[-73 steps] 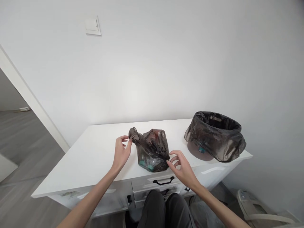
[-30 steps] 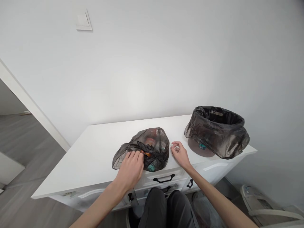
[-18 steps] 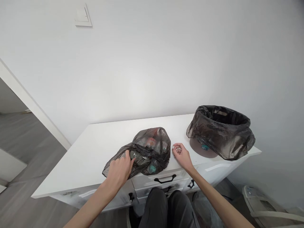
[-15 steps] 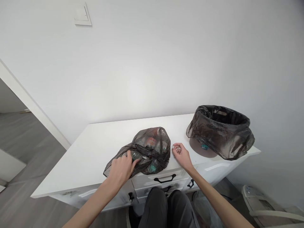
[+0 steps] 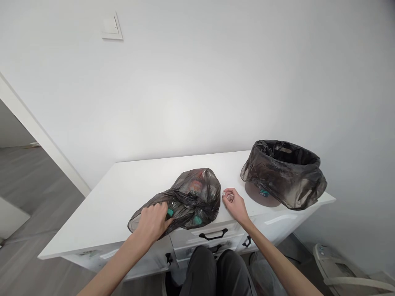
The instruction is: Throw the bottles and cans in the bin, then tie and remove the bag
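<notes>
A filled black see-through garbage bag point(image 5: 200, 189) lies on the white cabinet top, with red-orange and green items showing dimly through its film. My left hand point(image 5: 153, 222) is closed on the bag's gathered left part, and the loose open end spreads out beneath it. Beside the bag's right side, my right hand point(image 5: 235, 203) is held in a pinch, apart from the bag. Something small and whitish shows at its fingertips, too small to name. Farther right stands a brownish bin point(image 5: 262, 195) lined with another black garbage bag point(image 5: 277, 172), its edge folded over the rim.
The white cabinet top point(image 5: 138, 176) stands against a wall with a light switch point(image 5: 112, 28). Drawers with black handles point(image 5: 213, 235) face my knees. A light-coloured appliance point(image 5: 339, 263) stands on the floor at lower right. A doorway opens at left.
My left hand has shifted slightly left and down, drawing the bag's loose end with it. A green item now shows beside its fingers. My right hand keeps its pinch in nearly the same spot.
</notes>
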The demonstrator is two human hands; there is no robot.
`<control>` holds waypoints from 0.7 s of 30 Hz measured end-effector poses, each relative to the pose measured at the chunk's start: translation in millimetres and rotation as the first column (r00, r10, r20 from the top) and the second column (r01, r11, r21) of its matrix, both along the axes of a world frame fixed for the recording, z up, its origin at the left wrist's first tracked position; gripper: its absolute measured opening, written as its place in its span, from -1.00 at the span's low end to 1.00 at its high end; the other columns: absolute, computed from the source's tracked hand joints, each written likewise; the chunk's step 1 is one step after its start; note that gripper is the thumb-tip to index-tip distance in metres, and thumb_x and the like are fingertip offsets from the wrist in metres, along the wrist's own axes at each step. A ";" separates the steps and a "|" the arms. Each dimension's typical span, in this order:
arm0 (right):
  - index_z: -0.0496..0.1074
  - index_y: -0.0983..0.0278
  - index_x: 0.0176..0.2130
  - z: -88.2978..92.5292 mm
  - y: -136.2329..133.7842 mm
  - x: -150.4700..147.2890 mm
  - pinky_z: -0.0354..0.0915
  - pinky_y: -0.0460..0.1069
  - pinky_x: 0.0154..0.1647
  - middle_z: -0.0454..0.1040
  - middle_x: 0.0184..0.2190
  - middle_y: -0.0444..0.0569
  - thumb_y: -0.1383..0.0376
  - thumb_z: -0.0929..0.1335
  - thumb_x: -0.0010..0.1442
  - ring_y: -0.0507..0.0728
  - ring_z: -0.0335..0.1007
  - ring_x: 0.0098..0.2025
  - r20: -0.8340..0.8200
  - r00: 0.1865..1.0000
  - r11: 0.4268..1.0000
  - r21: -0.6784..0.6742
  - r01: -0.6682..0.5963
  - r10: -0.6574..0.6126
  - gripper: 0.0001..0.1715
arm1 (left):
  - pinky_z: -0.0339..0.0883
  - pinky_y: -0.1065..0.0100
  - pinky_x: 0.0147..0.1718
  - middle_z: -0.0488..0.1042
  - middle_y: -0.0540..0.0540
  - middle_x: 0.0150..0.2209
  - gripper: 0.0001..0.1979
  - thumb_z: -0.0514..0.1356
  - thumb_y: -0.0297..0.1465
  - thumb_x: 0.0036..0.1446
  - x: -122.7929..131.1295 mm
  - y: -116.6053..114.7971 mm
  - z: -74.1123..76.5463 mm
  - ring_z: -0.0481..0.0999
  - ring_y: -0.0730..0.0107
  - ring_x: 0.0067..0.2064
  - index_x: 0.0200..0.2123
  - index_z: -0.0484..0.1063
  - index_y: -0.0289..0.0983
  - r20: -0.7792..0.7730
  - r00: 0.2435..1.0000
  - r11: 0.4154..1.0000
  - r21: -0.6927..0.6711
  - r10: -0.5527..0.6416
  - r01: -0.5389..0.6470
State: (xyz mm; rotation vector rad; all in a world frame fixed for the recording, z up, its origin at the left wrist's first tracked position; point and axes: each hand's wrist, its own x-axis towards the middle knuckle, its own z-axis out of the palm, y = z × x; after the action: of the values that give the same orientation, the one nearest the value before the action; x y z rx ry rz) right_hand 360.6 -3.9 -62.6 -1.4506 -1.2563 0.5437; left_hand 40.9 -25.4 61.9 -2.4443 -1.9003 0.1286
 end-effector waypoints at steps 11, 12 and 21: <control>0.39 0.23 -0.17 0.5 -1.0 -0.7 0.34 0.01 -0.31 0.51 -0.40 -0.09 0.11 0.31 0.15 0.11 0.42 -0.45 0.038 0.999 1.000 -0.004 0.012 -0.012 -0.69 | 0.43 0.05 -0.15 0.62 -0.46 -0.17 -0.58 0.05 -0.22 0.39 7.2 14.1 -15.5 0.65 -0.21 -0.07 -0.16 0.61 -0.41 -0.082 0.997 1.000 -0.021 0.010 -0.011; 0.40 0.23 -0.17 0.8 -1.2 -0.9 0.34 0.01 -0.31 0.51 -0.40 -0.09 0.11 0.31 0.15 0.11 0.42 -0.45 0.039 0.999 1.000 -0.003 0.015 -0.015 -0.70 | 0.43 0.04 -0.16 0.62 -0.47 -0.17 -0.57 0.04 -0.22 0.39 4.4 15.3 -16.0 0.65 -0.22 -0.07 -0.15 0.61 -0.42 -0.107 0.994 1.000 -0.022 0.009 -0.012; 0.39 0.22 -0.18 -0.5 -0.3 -2.1 0.33 0.03 -0.29 0.52 -0.40 -0.07 0.10 0.31 0.13 0.13 0.42 -0.44 0.021 1.000 1.000 0.003 0.019 -0.019 -0.69 | 0.30 0.22 -0.35 0.60 -0.28 -0.32 -0.44 -0.07 0.04 0.39 -19.1 -12.9 54.9 0.61 -0.01 -0.32 -0.09 0.48 -0.29 -0.059 0.993 0.976 0.200 0.102 -0.088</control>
State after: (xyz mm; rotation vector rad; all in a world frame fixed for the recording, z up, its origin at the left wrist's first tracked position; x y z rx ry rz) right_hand 358.6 -4.2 -63.1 -1.4679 -1.2585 0.5148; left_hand 21.8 -38.3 116.8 -2.1946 -1.9016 0.0248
